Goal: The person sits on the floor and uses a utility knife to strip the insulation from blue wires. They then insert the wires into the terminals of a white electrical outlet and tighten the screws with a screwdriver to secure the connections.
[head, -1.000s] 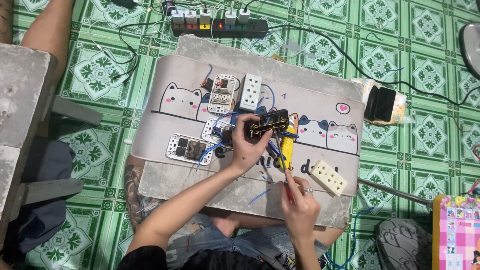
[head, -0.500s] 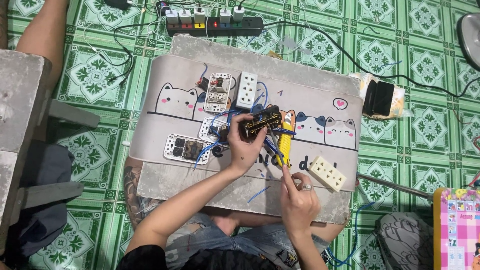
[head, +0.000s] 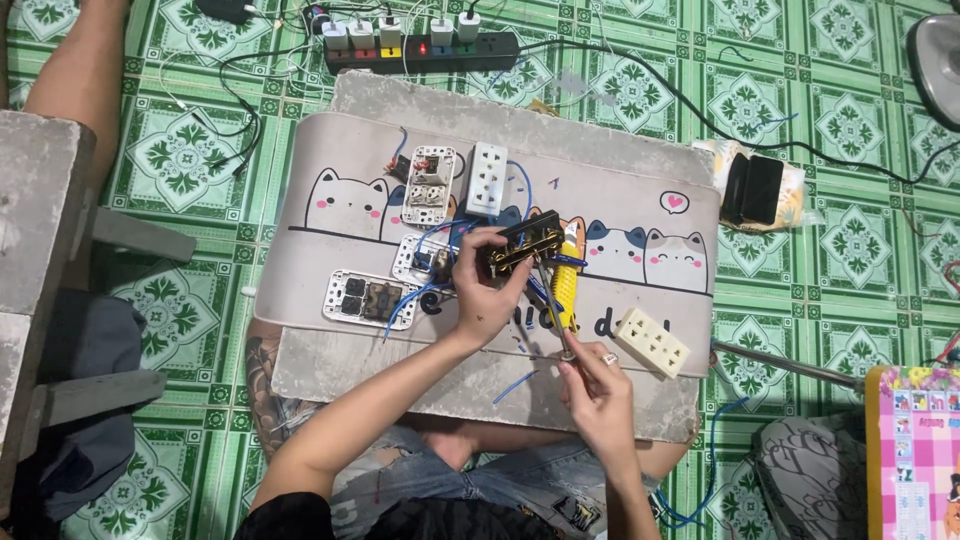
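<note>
Gripping a black socket block [head: 522, 245] over the cat-print mat [head: 640, 190], the left hand [head: 485, 290] closes around it, while the right hand [head: 598, 385] pinches a thin screwdriver [head: 553, 305] whose tip meets the block, beside a yellow-handled tool [head: 568, 285].

A black socket module [head: 522, 245] with brass contacts sits tilted in the left hand's [head: 487, 290] grip. A thin screwdriver [head: 552, 300] slants from the right hand [head: 598, 385] up to it.

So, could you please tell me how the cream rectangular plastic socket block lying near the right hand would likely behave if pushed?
The cream rectangular plastic socket block looks rigid and probably light. Lying flat on the cat-printed mat, it should slide rather than roll or tip.
</note>
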